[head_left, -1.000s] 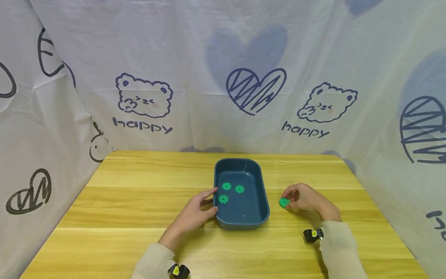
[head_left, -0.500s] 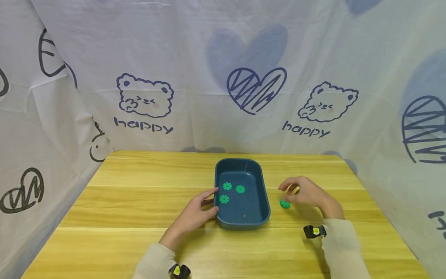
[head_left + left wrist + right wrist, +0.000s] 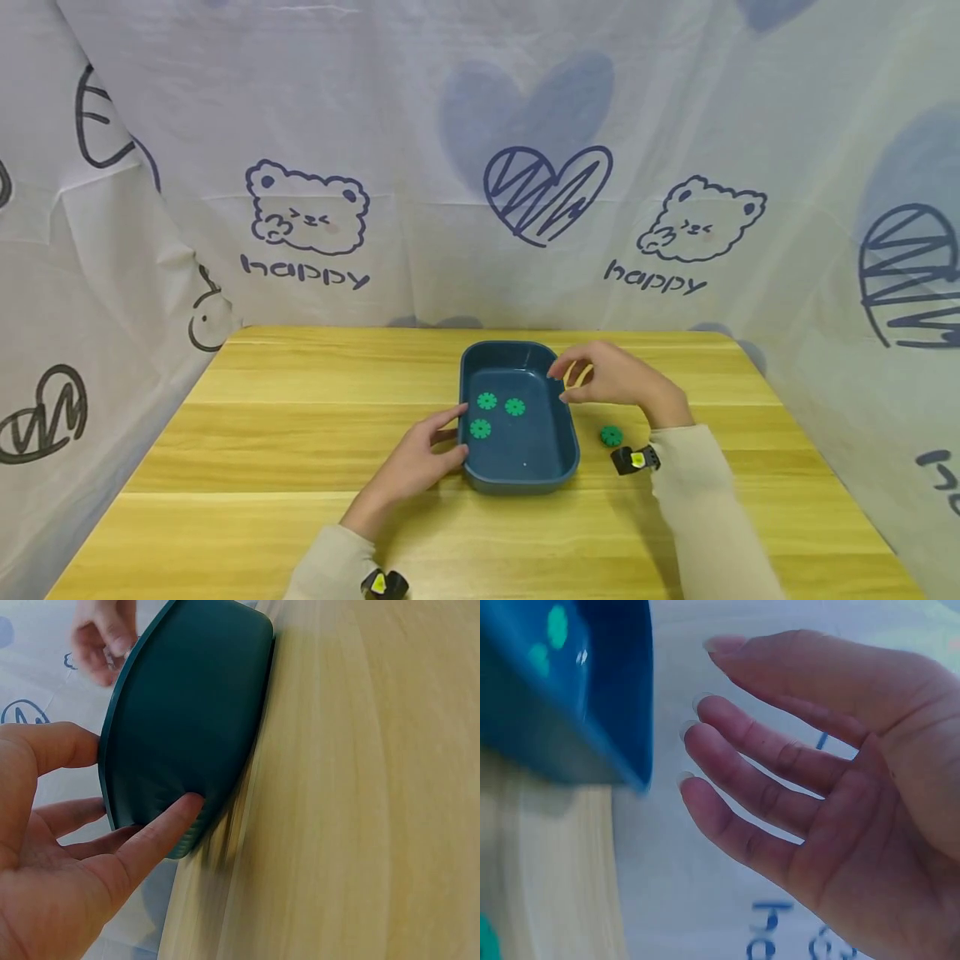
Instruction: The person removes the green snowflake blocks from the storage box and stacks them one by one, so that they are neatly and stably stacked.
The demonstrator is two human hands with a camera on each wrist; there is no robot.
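Observation:
A dark blue bin (image 3: 525,442) stands on the table, with three green notched discs (image 3: 487,401) lying on its floor towards the left. The left hand (image 3: 420,462) touches the bin's left wall with spread, nearly straight fingers; in the left wrist view its fingertips (image 3: 193,801) press the outside wall. Over the bin's right rim, the right hand (image 3: 615,375) hovers with relaxed, slightly bent fingers and nothing between them, as the right wrist view confirms. Right of the bin, green disc pieces (image 3: 611,436) lie on the table, seemingly stacked, just beyond the right wrist's black camera.
The wooden table (image 3: 300,400) reaches back to a hanging white cloth (image 3: 442,275) printed with bears and hearts. More cloth hangs along the left and right sides. A black camera (image 3: 386,583) is strapped at the left wrist.
The right hand has let go of the green piece on the table and moved left and away from the body, to the bin's right rim. The left hand has stayed at the bin.

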